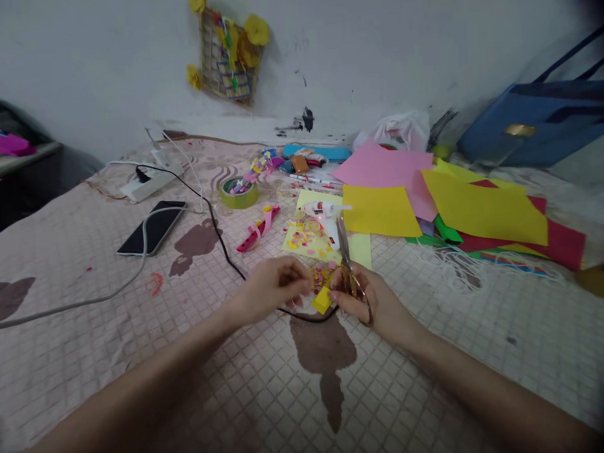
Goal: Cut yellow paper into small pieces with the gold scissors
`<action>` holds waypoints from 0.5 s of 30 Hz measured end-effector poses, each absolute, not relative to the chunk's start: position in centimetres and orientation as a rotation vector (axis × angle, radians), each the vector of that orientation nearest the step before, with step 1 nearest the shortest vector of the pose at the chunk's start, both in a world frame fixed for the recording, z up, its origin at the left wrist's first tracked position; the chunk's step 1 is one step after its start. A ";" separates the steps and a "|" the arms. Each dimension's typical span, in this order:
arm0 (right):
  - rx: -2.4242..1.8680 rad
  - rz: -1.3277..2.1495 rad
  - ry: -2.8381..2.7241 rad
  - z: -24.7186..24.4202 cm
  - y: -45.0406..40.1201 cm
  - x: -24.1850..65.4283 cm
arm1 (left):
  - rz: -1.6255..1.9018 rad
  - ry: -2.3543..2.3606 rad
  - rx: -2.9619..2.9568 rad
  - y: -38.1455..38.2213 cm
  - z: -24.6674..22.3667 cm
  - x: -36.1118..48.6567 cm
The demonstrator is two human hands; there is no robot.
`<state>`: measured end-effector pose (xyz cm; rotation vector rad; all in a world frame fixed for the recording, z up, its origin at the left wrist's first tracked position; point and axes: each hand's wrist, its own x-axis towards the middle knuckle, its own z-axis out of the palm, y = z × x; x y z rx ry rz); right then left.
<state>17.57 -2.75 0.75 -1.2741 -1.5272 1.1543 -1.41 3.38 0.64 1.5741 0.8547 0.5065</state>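
Note:
My right hand (362,296) holds scissors (343,241) with gold handles, the blades pointing away from me. Its thumb and finger also pinch a small yellow paper piece (322,300). Just left of that paper is my left hand (272,288), its fingers curled and slightly blurred; whether anything lies between them cannot be made out. Beyond the hands, a white glue gun (324,215) rests on a pale yellow sheet (362,249) scattered with small pink and yellow paper bits (302,238).
A black cable (223,246) runs behind and below my hands. Left are a phone (152,228), a power strip (147,184) and a tape roll (239,192). Coloured sheets (381,211) and white string (456,266) lie right, before a blue bag (542,119).

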 end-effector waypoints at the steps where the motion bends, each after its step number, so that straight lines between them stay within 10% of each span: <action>1: -1.288 1.141 -1.512 0.6 -2.8 17.6 | 0.630 0.952 1.667 4.2 0.7 -2.0; 15: -1.367 1.123 -1.504 -1.2 -3.6 18.5 | 0.637 1.139 2.415 5.9 -0.7 -2.8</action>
